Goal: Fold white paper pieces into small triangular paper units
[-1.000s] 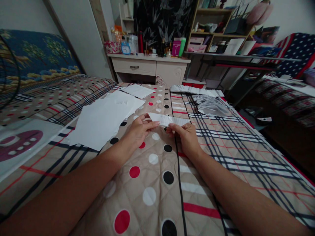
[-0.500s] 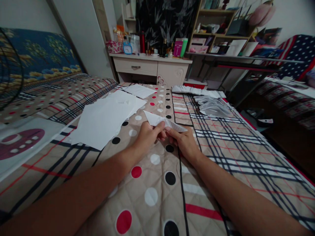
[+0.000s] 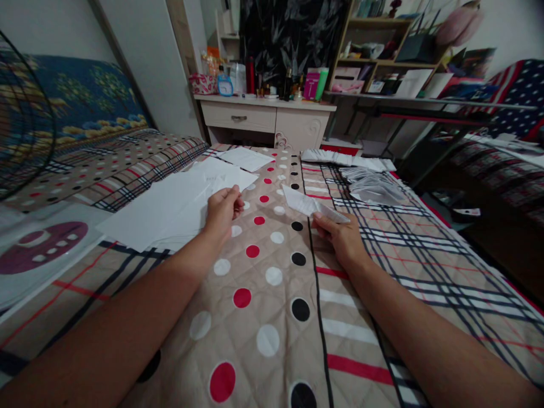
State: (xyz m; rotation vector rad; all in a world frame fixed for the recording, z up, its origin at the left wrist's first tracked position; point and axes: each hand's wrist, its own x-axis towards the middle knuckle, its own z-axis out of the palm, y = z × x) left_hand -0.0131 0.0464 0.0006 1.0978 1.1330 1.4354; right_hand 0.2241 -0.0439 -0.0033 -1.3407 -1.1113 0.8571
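My right hand (image 3: 338,232) pinches a folded piece of white paper (image 3: 308,205) between thumb and fingers, over the middle of the bed. The paper is a narrow, slanted strip with a pointed far end. My left hand (image 3: 223,209) is closed, thumb against curled fingers, at the right edge of a spread of white paper sheets (image 3: 165,204). Whether a sheet edge is in its fingers cannot be made out. Another white sheet (image 3: 246,158) lies beyond the spread.
On the right of the patterned bedspread (image 3: 274,306) lie a row of folded papers (image 3: 348,160) and a fanned pile of papers (image 3: 372,186). A plastic bag (image 3: 51,243) lies at left. A dresser (image 3: 255,116) stands beyond the bed.
Both hands held the folded paper together before. My left hand has let go and moved left to the sheets, whose near part has shifted left. My right hand has moved slightly right.
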